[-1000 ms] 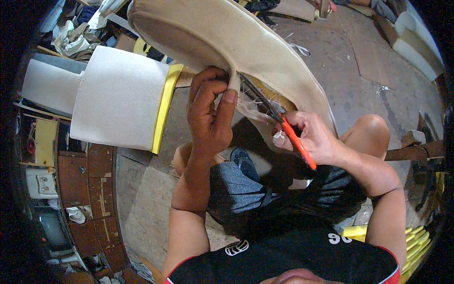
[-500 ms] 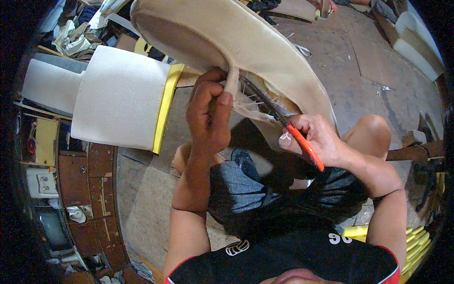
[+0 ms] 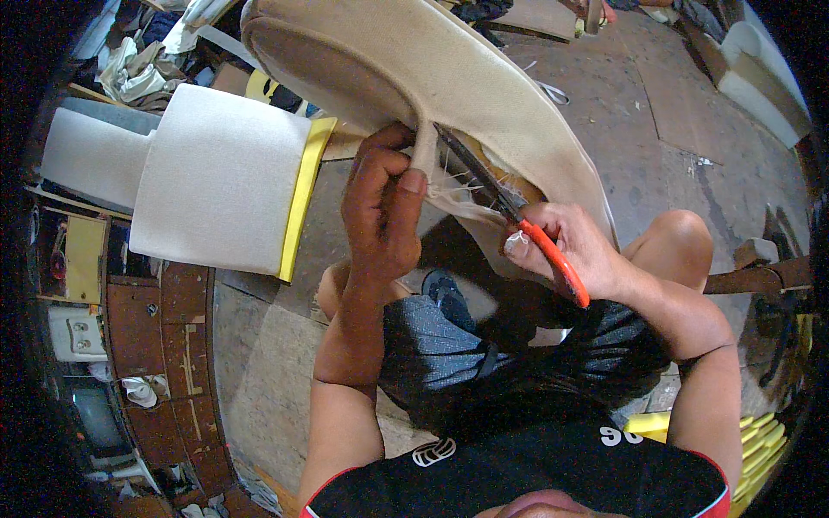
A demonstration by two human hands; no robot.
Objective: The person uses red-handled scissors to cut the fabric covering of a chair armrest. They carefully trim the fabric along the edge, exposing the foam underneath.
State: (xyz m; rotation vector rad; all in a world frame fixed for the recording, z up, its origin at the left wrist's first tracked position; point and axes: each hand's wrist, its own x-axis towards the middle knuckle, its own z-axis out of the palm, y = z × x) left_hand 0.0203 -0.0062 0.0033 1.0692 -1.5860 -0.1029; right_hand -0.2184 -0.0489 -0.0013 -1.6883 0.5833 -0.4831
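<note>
A long curved piece covered in beige fabric (image 3: 501,95) lies in front of me, with an open slit and frayed threads along its near edge. My left hand (image 3: 380,207) is closed on a raised fold of that fabric, thumb against it. My right hand (image 3: 570,250) grips long scissors with red handles (image 3: 553,255); their dark blades reach diagonally into the slit, with tips beside my left fingers. Some of the blades' length is hidden among fabric and threads.
A pale square cushion (image 3: 216,177) with a yellow edge is at left, near piled cloth (image 3: 138,73) and brown drawers (image 3: 142,328). Foam pieces (image 3: 756,82) lean at upper right. A wooden bar (image 3: 760,276) is at right; yellow foam strips (image 3: 751,440) lie at lower right.
Over the last second the scissors and my right hand have shifted slightly rightward. My left hand has dropped a little, still on the fold, and the fabric piece has moved slightly.
</note>
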